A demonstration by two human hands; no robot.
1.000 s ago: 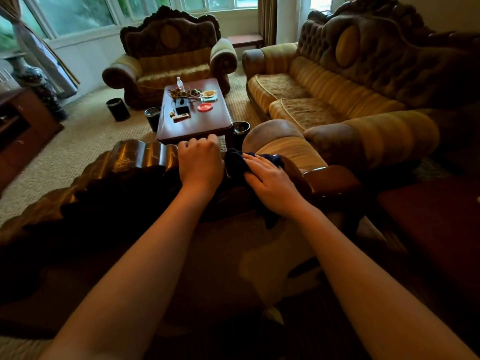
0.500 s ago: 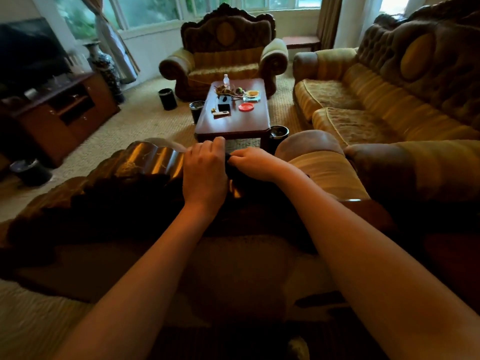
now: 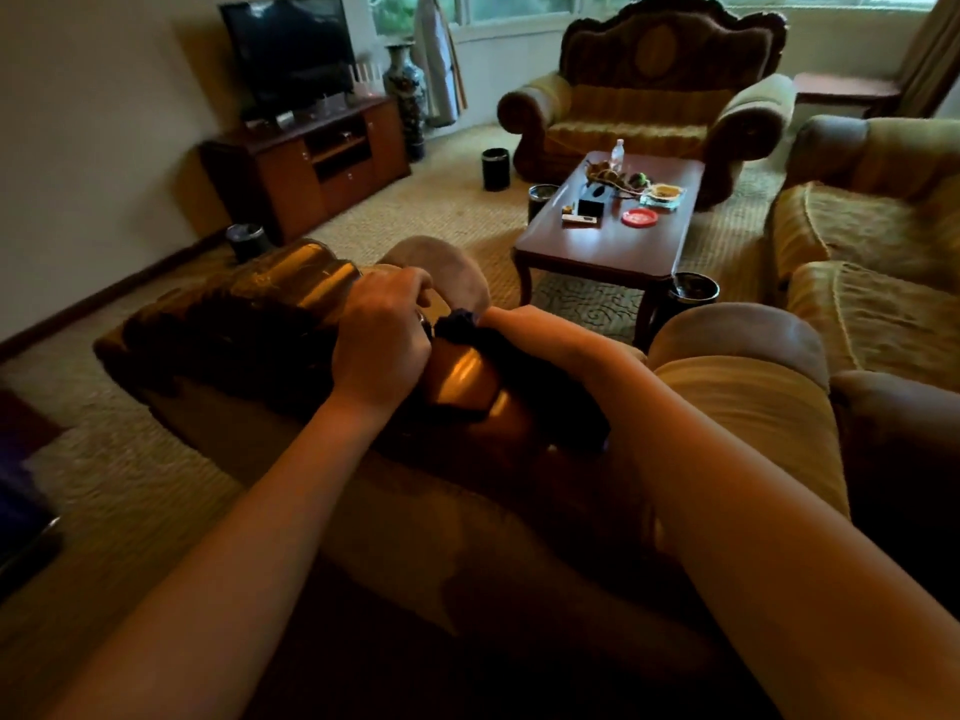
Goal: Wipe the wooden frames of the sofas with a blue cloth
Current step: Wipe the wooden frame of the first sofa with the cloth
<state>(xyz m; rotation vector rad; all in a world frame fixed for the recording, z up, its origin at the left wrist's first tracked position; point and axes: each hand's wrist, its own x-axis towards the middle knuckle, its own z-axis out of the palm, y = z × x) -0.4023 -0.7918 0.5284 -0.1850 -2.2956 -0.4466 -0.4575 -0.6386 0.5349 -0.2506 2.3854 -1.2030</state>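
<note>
Since the earlier frame the view has been swung leftward, so that a television (image 3: 291, 49) on a wooden cabinet (image 3: 311, 163) is now seen along the wall, and the armchair (image 3: 649, 90) and coffee table (image 3: 613, 220) have been shifted to the right. The near sofa (image 3: 748, 402) is seen from behind, upholstered in striped, velvety fabric and crowned by a carved wooden frame (image 3: 462, 376), glossy and rounded, with bright reflections. The left hand (image 3: 382, 337) has been kept on the crest of the frame, its fingers curled over the wood. The right hand (image 3: 511, 322) is reached over the far side; its fingers are hidden, so its grip cannot be told. The blue cloth (image 3: 457, 324), dark and bunched, is seen between the two hands, touching the right wrist and draped on the frame.
</note>
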